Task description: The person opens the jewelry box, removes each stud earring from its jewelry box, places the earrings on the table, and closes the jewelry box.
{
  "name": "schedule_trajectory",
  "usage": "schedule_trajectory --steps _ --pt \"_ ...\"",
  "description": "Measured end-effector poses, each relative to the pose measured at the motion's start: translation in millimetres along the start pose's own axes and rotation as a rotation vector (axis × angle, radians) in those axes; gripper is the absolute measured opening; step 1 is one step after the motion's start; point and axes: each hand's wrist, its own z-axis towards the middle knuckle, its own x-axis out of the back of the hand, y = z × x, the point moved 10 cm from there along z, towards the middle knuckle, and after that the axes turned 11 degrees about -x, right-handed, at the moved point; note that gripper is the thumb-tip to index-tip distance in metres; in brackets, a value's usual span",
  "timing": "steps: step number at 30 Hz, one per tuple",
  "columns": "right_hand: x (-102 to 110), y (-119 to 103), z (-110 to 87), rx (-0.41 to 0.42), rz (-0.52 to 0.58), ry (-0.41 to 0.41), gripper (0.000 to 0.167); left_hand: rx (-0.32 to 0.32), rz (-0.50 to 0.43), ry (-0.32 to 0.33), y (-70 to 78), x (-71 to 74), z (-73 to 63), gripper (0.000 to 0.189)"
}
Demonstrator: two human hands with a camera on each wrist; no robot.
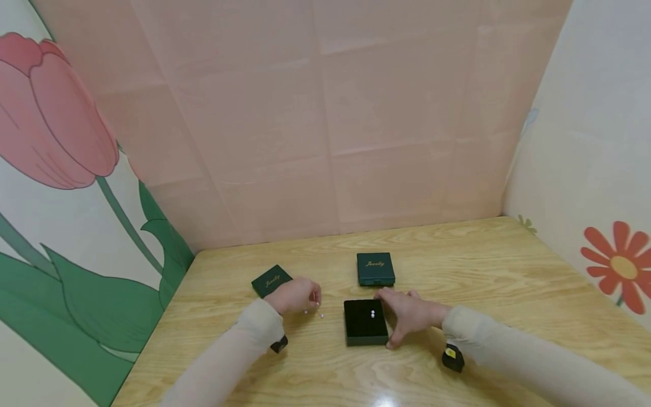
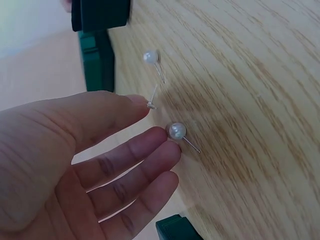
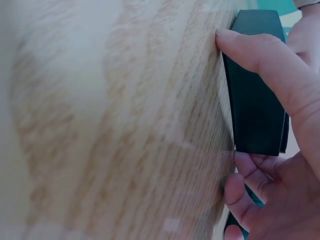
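My left hand (image 1: 295,295) pinches a small earring (image 2: 151,105) by the thumb tip, its thin pin sticking up; the index finger is mostly hidden. Two pearl stud earrings lie on the table by that hand, one pearl stud (image 2: 151,57) beyond the thumb, the other pearl stud (image 2: 177,131) beside the fingertips. My right hand (image 1: 413,312) holds the right side of an open dark green jewelry box (image 1: 366,341), thumb at the front corner and fingers at the back. On the box's black lining sit small pearl earrings (image 1: 373,314), toward the right.
Behind the open box stands another green jewelry box (image 1: 376,269) with gold lettering, its top covered. A matching green lid-like piece (image 1: 271,280) lies behind my left hand, partly covered by it. The wooden table (image 1: 229,260) meets a pink cloth backdrop (image 1: 325,141).
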Motion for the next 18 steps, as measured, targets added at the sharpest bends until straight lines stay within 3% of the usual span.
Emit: schedule_trajectory --steps 18 --pt "-0.8 -0.4 0.2 0.003 -0.001 -0.005 0.093 0.017 0.01 -0.002 -2.3 -3.0 2.6 0.013"
